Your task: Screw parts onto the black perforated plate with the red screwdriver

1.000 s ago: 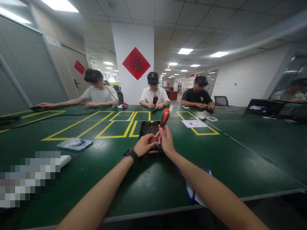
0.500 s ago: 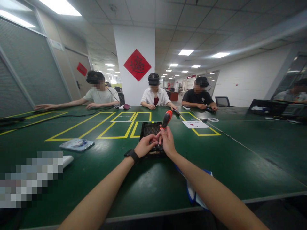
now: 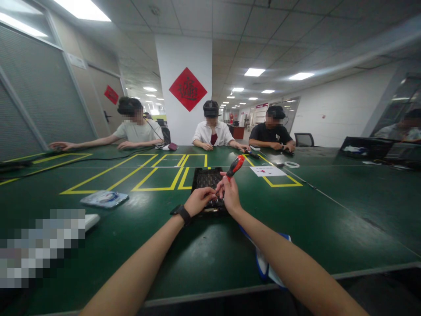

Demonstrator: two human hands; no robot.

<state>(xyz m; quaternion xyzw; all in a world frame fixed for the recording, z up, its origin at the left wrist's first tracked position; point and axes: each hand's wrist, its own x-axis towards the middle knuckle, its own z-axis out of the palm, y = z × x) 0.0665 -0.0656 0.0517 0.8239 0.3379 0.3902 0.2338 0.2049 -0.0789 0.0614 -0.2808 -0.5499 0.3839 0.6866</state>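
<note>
1. Screwdriver (image 3: 236, 166) rises above the right side of the black case (image 3: 213, 212), its red-and-black handle leaning farther right than half a second ago, when it stood more upright.
2. Right hand (image 3: 230, 193), over the case's right side, is partly closed, holding the lower end of the handle.
3. Left hand (image 3: 200, 199), over the case's near left, has curled fingers close to the right fingertips; whether it holds anything, I cannot tell.
4. That tilt suggests a shifting grip; the tip is hidden, so contact with the case is unclear.
</note>
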